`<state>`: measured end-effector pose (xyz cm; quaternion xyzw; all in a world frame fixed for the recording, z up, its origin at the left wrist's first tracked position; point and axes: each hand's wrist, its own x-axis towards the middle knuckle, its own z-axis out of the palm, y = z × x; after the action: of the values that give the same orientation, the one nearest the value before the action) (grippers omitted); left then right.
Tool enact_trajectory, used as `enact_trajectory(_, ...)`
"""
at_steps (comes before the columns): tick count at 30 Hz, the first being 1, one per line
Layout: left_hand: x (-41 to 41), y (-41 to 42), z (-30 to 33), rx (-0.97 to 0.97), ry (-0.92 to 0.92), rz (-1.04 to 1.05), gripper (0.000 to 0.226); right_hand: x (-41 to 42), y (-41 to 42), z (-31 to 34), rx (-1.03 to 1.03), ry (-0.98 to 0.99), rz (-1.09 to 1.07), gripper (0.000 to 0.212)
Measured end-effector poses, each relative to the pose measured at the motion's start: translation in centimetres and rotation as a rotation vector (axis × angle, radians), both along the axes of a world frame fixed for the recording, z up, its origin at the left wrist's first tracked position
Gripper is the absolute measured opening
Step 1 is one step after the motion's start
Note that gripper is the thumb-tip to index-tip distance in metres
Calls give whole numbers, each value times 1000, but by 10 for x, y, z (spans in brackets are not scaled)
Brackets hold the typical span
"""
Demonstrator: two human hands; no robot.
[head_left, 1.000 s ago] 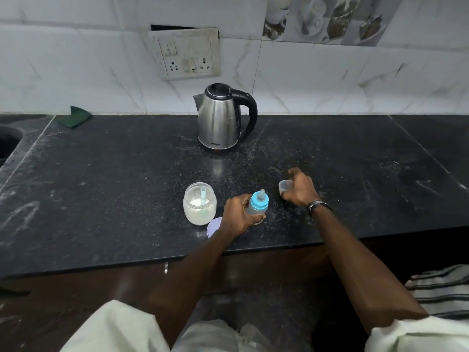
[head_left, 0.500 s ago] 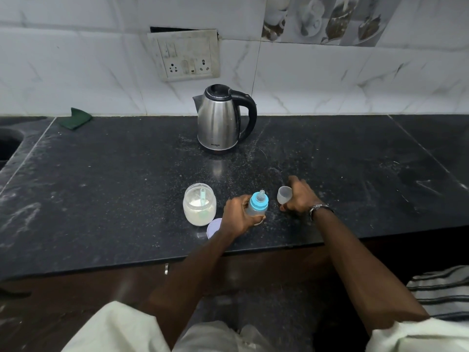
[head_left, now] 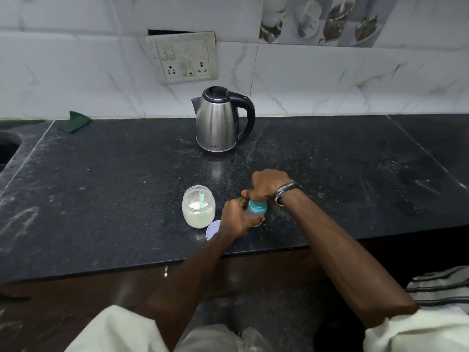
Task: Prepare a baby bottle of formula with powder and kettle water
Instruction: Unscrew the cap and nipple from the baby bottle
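A small clear baby bottle [head_left: 254, 212] with a blue collar stands near the front edge of the black counter [head_left: 101, 189]. My left hand [head_left: 236, 219] grips its body from the left. My right hand [head_left: 269, 185] is closed over the bottle's top; the teat and the clear cap it held are hidden under it. To the left stands an open powder jar [head_left: 198, 210] with white powder and a teal scoop [head_left: 202, 199] inside. The jar's pale lid [head_left: 212, 229] lies flat at the counter's front. A steel kettle [head_left: 218, 123] with a black handle stands at the back.
A wall socket panel [head_left: 184, 57] hangs above the kettle. A green cloth [head_left: 73, 121] lies at the back left, next to a sink opening [head_left: 7, 148]. A striped cloth [head_left: 441, 285] shows at the lower right, below the counter's edge.
My right hand lifted the clear cap off the counter and moved left, onto the bottle's top. My left hand kept its grip on the bottle.
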<state>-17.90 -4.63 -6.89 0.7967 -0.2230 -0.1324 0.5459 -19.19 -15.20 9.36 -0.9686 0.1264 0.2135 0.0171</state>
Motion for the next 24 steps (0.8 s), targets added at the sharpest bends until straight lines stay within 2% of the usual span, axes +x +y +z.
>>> enact_trajectory(3,-2,0,2,-15,-1,-3,49,0,3,-12,-80,-34,51,38)
enact_trajectory(8,-4,0,3,-14,-45,4,38,-6,-6,-21,-50,-122,167,35)
enact_trajectory(12,-4,-2,6,19,-66,10,34,-13,-5,-24,-75,-179,260,23)
enact_trajectory(24,0,0,14,63,-105,-8,52,-20,-5,-25,-204,-216,485,22)
